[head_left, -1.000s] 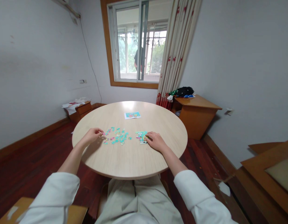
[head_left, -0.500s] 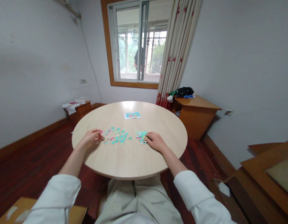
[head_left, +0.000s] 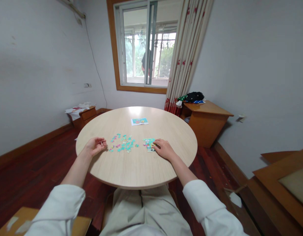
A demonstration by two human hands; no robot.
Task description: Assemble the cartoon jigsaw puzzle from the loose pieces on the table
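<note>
"Resting my right hand (head_left: 164, 149) at the right edge of the joined puzzle block (head_left: 148, 144), I have its fingers bent low over the tabletop (head_left: 136, 168); whether they pinch that edge, I cannot tell."

"And the left hand (head_left: 95, 147)?"

"Partly palm up, fingers curled, just left of the loose pieces (head_left: 126, 144). Something pale shows between them (too small for me to call it a piece)."

"What makes for good handling?"

"Lightness, I think. The block could split under a sideways shove, so a soft downward touch seems best. A small piece is better held by its rim, picture side up, for checking against the printed sheet (head_left: 140, 121) lying beyond both groups."
</note>
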